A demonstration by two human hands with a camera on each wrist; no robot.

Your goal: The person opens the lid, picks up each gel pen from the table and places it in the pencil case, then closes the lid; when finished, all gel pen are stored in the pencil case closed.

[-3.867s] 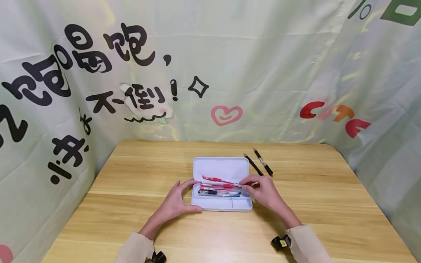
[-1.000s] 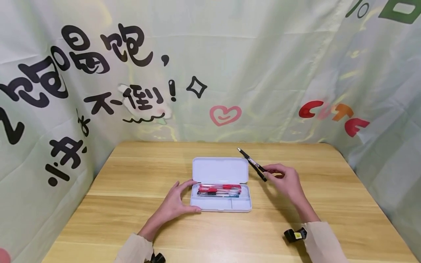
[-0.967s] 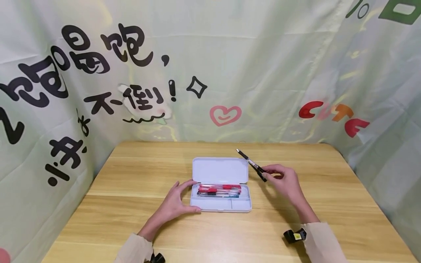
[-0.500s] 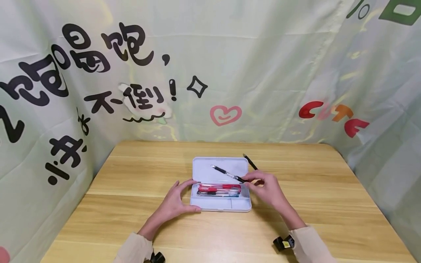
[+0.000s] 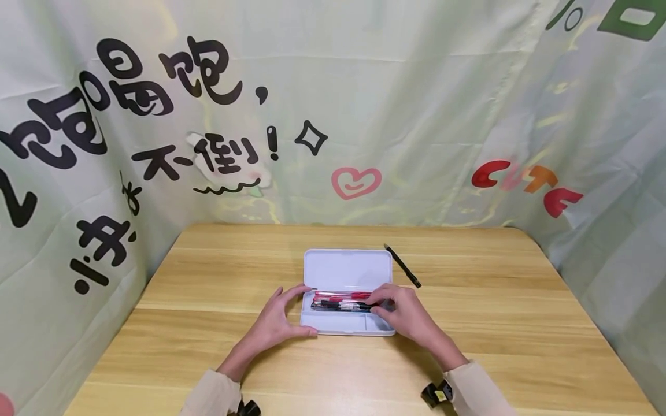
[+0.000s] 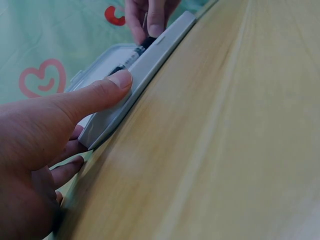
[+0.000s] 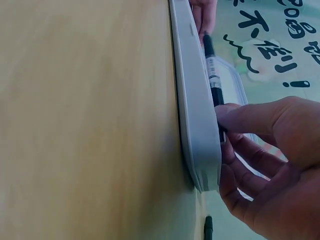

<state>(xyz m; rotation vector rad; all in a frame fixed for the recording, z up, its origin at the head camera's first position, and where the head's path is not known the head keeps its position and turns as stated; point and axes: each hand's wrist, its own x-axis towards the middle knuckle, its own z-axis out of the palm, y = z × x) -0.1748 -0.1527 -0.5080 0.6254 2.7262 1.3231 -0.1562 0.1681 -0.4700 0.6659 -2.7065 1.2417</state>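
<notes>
A white pencil case (image 5: 347,269) lies with its lid back on the table. My left hand (image 5: 283,318) holds the case's left end, thumb at the front edge and fingers at the back corner; the left wrist view shows the thumb (image 6: 107,92) on the front wall. Between thumb and fingers my right hand (image 5: 403,312) pinches a black pen with a clear middle (image 7: 214,75), low over the long compartment. Red pens (image 5: 338,296) lie behind it in the case, partly covered by the right fingers. How far the held pen touches the others, I cannot tell.
Another black pen (image 5: 403,266) lies slanting on the wooden table (image 5: 234,260), just right of the lid. A small divided compartment (image 5: 359,323) runs along the case's front. A printed cloth (image 5: 416,115) hangs behind the table.
My right hand has carried the black pen with the clear middle from the table at right, over the lid, down into the case. The left hand stays on the case.
</notes>
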